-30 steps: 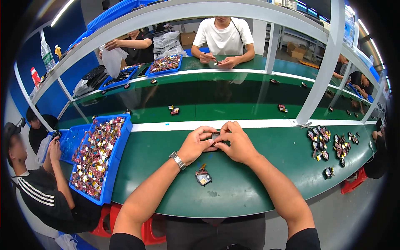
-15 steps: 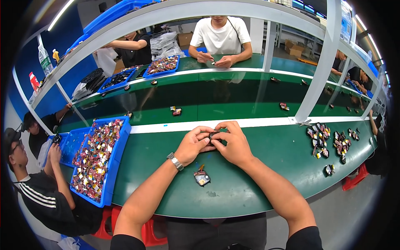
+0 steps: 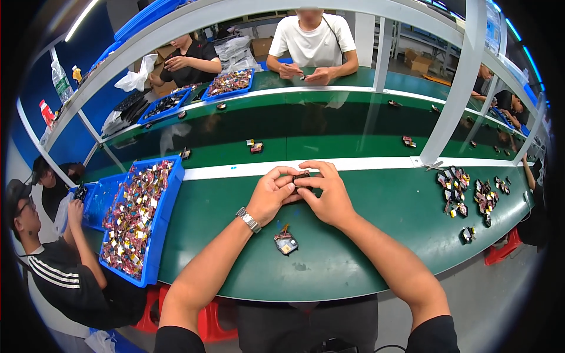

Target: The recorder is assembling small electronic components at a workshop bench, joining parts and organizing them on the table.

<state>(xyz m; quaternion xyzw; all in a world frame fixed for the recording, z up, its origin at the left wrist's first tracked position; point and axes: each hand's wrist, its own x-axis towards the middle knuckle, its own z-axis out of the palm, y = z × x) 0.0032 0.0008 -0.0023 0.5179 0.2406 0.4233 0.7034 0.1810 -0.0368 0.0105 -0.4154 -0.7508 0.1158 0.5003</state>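
Note:
Above the green bench, both my hands are closed on a small black part (image 3: 301, 176), its details mostly covered by my fingers. My left hand (image 3: 272, 197), with a metal watch at the wrist, pinches it from the left. The fingers and thumb of my right hand (image 3: 326, 197) grip its other side. Between my forearms lies an open black-rimmed electronic module (image 3: 286, 244) with an orange flex strip at its top; neither hand touches it.
Left of me stands a blue tray (image 3: 154, 247) heaped with small circuit parts. Clusters of modules (image 3: 453, 191) lie at the right. Past a white rail (image 3: 353, 166), a green belt (image 3: 329, 147) carries scattered pieces. An upright post (image 3: 450, 88) rises at the right. Co-workers sit around.
My hands stay together on the black part, with fingers slightly shifted. The view has tilted a little. Across the belt, a co-worker at the left has leaned into view beside a raised white bag.

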